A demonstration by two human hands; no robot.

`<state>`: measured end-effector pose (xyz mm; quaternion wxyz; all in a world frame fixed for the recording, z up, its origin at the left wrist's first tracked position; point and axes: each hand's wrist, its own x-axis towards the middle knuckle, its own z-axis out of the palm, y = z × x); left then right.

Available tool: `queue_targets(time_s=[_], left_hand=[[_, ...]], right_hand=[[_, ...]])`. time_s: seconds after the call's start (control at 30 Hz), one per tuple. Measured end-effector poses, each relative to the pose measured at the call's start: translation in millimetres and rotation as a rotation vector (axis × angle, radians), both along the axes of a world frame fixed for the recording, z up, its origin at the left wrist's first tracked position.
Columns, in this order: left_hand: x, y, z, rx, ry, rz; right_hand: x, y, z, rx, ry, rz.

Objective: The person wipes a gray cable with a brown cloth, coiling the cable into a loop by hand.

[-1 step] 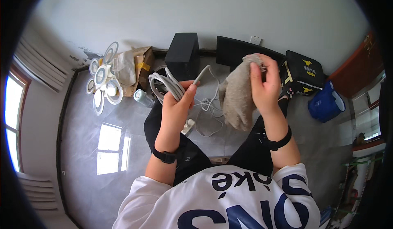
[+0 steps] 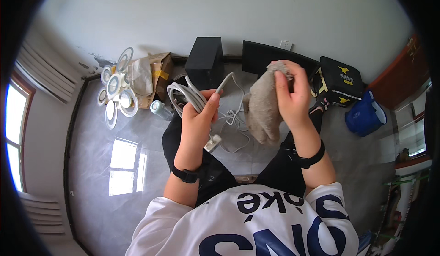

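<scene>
My left hand [image 2: 199, 118] is closed around a coiled grey-white cable [image 2: 189, 95], whose loops stick out beyond the thumb. From that hand one strand arcs over to the right and runs down to the floor, where loose cable loops [image 2: 236, 124] lie between my legs. Below the left hand hangs a white block-like end piece [image 2: 213, 143], perhaps a socket or plug. A grey-beige cloth [image 2: 263, 108] droops from my right hand [image 2: 292, 100], pinched near its top between thumb and fingers. The cloth is apart from the cable strand.
Along the wall stand a black box [image 2: 204, 60], a long black panel [image 2: 259, 57], a black bag [image 2: 341, 79] and a blue bag [image 2: 365, 115]. Left are a cardboard box [image 2: 162, 70], a clear bottle [image 2: 160, 110] and a fixture of white discs [image 2: 112, 85].
My right hand and the cloth have shifted slightly left, toward the cable. The white end piece has swung a little to the right. My left hand keeps its hold.
</scene>
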<state>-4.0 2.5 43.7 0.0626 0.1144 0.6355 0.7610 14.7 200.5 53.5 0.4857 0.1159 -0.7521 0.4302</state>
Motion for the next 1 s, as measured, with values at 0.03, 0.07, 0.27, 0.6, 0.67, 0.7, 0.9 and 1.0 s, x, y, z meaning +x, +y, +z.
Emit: queue_targets(time_s=[0.03, 0.07, 0.27, 0.6, 0.67, 0.7, 0.9, 1.0], left_hand=[[5, 3, 5, 0.050, -0.030, 0.011], [9, 6, 5, 0.062, -0.017, -0.001], [29, 15, 18, 0.162, -0.132, -0.118], [44, 28, 28, 0.093, -0.187, -0.387], [47, 45, 28, 0.062, -0.163, -0.493], [46, 53, 28, 0.034, -0.147, -0.555], [34, 77, 25, 0.071, -0.022, -0.512], [34, 65, 12, -0.068, 0.179, -0.369]], right_hand=[[1, -3, 1, 0.048, 0.051, 0.013], [5, -9, 3, 0.034, 0.040, 0.031], [15, -26, -1, 0.056, -0.013, 0.201], [33, 6, -22, 0.089, -0.158, 0.475], [44, 25, -30, 0.066, -0.145, 0.449], [49, 29, -36, -0.081, -0.152, 0.438], [57, 45, -8, -0.171, -0.059, -0.019], [53, 42, 12, -0.274, -0.118, 0.032]])
